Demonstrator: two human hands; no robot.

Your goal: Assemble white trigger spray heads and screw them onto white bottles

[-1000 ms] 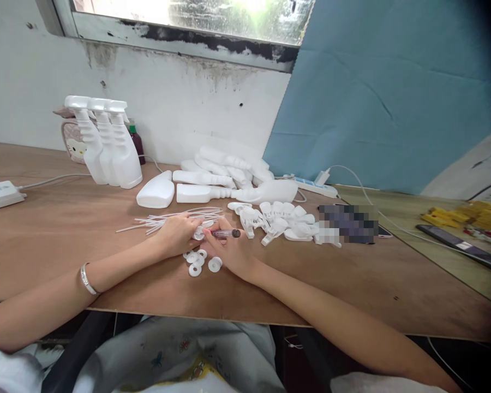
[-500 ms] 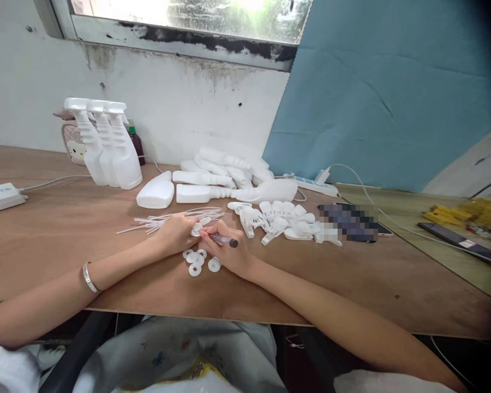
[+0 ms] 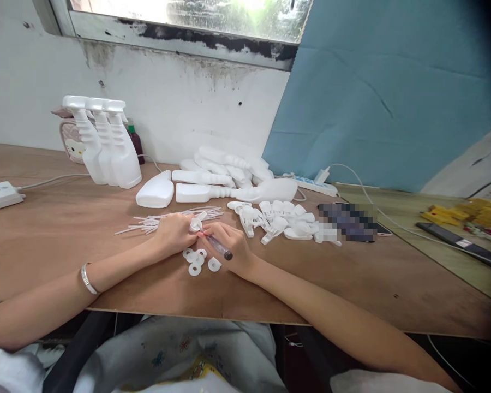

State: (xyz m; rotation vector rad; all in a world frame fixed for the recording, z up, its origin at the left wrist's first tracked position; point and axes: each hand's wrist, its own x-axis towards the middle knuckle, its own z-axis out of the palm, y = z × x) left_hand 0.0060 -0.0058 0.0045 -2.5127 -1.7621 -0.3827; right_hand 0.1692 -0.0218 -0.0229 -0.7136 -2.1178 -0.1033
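My left hand (image 3: 177,231) is closed around a small white plastic sprayer part (image 3: 196,224), its fingers hiding much of it. In my right hand (image 3: 232,248) is a slim tool with a clear handle (image 3: 218,246) and a dark end cap, like a screwdriver. Its front end meets the white part, and I cannot make out the tip. Just below the hands lie several white ring washers (image 3: 195,262), with one more washer (image 3: 214,265) set apart at the right. Behind my left hand are thin white tubes (image 3: 147,224).
White sprayer trigger heads (image 3: 276,218) are heaped right of the hands. Empty white bottles (image 3: 262,192) lie behind, and upright spray bottles (image 3: 123,155) stand at the left. Phones (image 3: 349,222) and a power strip (image 3: 317,186) are at the right. The table's front edge (image 3: 213,320) is close to me.
The tool in my right hand has tilted, its dark end now lower and nearer me. The white part has turned slightly in my left hand.
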